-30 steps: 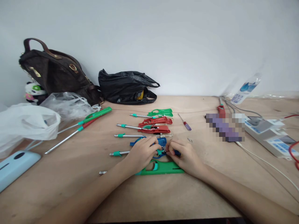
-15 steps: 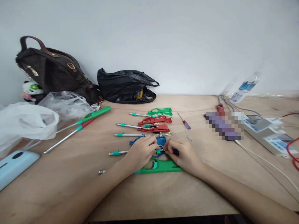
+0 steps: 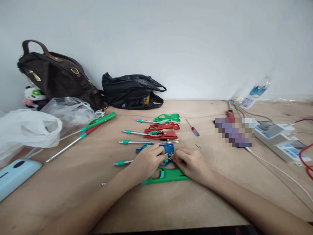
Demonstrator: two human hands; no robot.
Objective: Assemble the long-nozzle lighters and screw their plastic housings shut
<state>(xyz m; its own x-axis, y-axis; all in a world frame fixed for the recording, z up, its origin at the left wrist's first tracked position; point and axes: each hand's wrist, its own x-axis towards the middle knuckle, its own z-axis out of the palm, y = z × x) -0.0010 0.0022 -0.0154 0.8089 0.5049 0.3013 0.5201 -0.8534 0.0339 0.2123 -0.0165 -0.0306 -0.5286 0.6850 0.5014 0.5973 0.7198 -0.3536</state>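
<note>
Blue lighter (image 3: 168, 162) has its rod (image 3: 128, 162) tilted slightly more than before, perhaps not fixed; whether left hand (image 3: 151, 159) and right hand (image 3: 193, 162) fingers pinch the wires (image 3: 170, 156), I cannot tell.

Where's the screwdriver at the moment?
In the head view, the screwdriver lies on the table, just right of the red casings and beyond the right hand.

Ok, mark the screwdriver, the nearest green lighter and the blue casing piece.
Screwdriver (image 3: 194, 130): head view, on the handle.
Green lighter (image 3: 172, 175): head view, body right of the opening.
Blue casing piece (image 3: 169, 148): head view, uncovered right end.
</note>
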